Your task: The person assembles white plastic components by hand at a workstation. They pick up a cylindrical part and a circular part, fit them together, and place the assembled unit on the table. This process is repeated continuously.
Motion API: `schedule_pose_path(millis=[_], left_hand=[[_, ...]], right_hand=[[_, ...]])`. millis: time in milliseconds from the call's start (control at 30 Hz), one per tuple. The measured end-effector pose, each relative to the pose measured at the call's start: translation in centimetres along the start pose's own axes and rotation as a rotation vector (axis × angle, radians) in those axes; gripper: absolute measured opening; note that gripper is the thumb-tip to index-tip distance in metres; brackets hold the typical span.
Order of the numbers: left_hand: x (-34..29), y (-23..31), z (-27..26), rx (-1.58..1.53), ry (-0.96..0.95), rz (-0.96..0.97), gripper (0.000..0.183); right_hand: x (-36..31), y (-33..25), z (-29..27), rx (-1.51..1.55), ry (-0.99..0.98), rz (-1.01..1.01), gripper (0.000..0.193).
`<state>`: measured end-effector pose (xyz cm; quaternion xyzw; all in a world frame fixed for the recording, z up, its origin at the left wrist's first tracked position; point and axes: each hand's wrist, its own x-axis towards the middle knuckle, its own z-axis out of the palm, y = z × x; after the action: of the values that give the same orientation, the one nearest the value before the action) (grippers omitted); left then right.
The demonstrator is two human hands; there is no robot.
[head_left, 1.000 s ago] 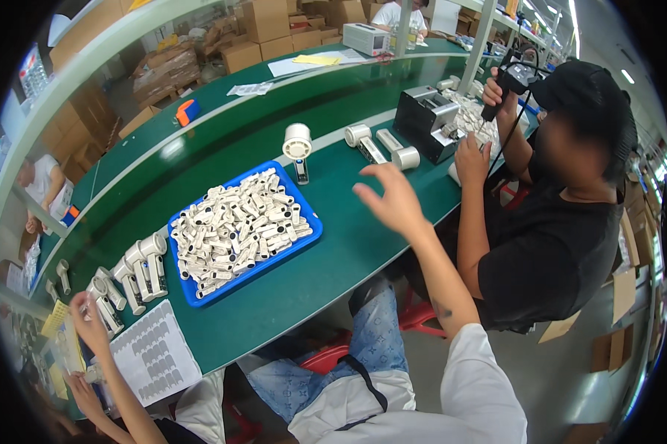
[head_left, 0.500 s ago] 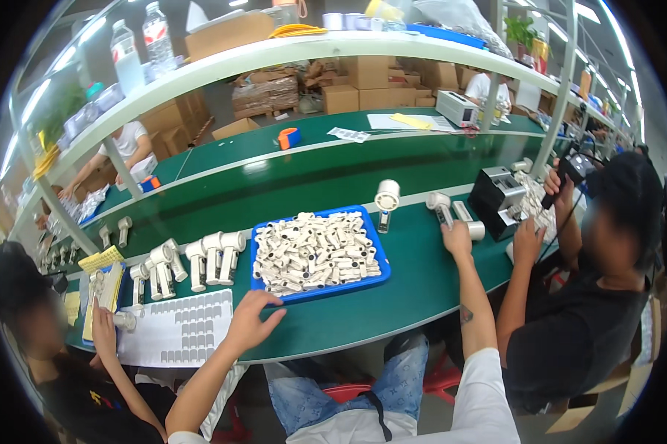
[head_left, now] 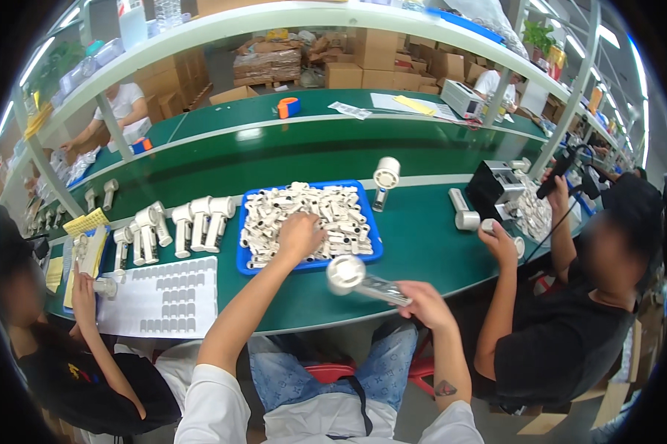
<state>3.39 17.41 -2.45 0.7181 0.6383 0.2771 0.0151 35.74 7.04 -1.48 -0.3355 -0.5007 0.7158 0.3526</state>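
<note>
While the left hand (head_left: 298, 235) digs curled fingers into white cylindrical parts in the blue tray (head_left: 375, 248), the right hand (head_left: 422, 302) grips a handheld fan (head_left: 363, 280) with white round head and silvery handle, above the green table's (head_left: 422, 237) near edge.

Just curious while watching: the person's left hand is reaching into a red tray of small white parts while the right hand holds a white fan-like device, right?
Not quite. The head view shows the tray is blue, not red. The left hand does reach into its white parts, and the right hand holds the white fan-like device.
</note>
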Motion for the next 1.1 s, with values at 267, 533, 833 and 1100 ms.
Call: schedule_pose_path(millis=[267,533,833,1100], left_hand=[[-0.9,0.4,-1.8,-0.212,0.278,0.071,0.026],[-10.4,8.2,-11.3,-0.566,0.101,0.286,0.031],[-13.8,12.7,-13.1,-0.738,0.160,0.379,0.036],[-13.6,12.9,-10.3,-0.955,0.237,0.318,0.037]], right_hand=[[6.2,0.5,4.7,-0.500,-0.114,0.094,0.036],[3.5,-1.6,6.7,-0.710,0.134,-0.389,0.023],[-0.6,-1.1,10.1,0.135,-0.360,-0.558,0.039],[-0.1,2.1,11.5,0.554,-0.271,-0.456,0.034]])
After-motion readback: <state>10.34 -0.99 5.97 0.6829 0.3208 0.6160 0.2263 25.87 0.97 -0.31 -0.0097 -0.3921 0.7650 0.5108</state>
